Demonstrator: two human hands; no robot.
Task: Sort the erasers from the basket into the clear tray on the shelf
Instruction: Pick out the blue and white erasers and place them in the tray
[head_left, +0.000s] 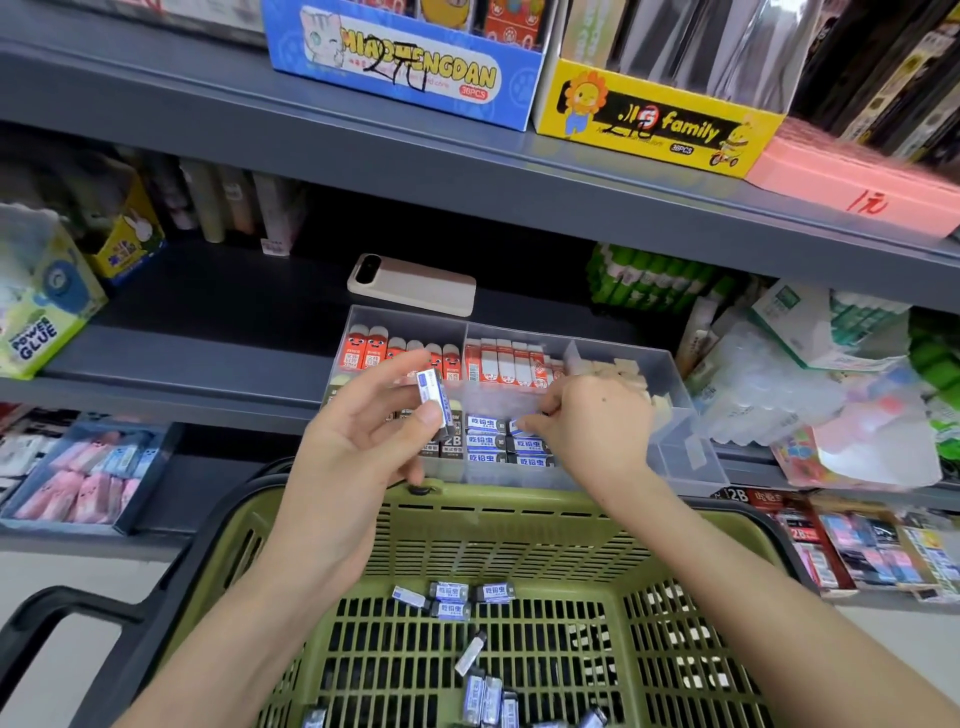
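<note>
While the left hand (358, 447) hovers over the far rim of the olive-green slotted plastic basket (519, 512), its thumb and fingers pinch a small rectangular eraser in a blue-and-white paper sleeve (431, 399), held upright just in front of the clear plastic divided tray (680, 415) that sits at the edge of the grey metal shelf (208, 358). The right hand (597, 426), apart from the left, reaches down into the tray's front middle compartment with its fingers curled, the fingertips closed on a matching blue-and-white eraser (517, 427) at the top of the flat rows of blue-and-white sleeved erasers (485, 441) stacked there. To the left of those rows, dark 2B erasers (451, 447) fill the front left compartment, partly hidden behind the left hand. Along the back of the tray stand red-orange sleeved erasers with printed faces (363, 353) and, next to them, orange-and-white sleeved erasers (498, 364); plain beige eraser blocks (626, 371) lie in the right-hand compartment beyond the right hand's knuckles. Down in the basket, loose blue-and-white erasers (452, 597) lie scattered on the slotted floor, a small cluster near the far wall and more toward the near edge. A pale pink smartphone (413, 285) lies flat on the shelf just behind the tray.
</note>
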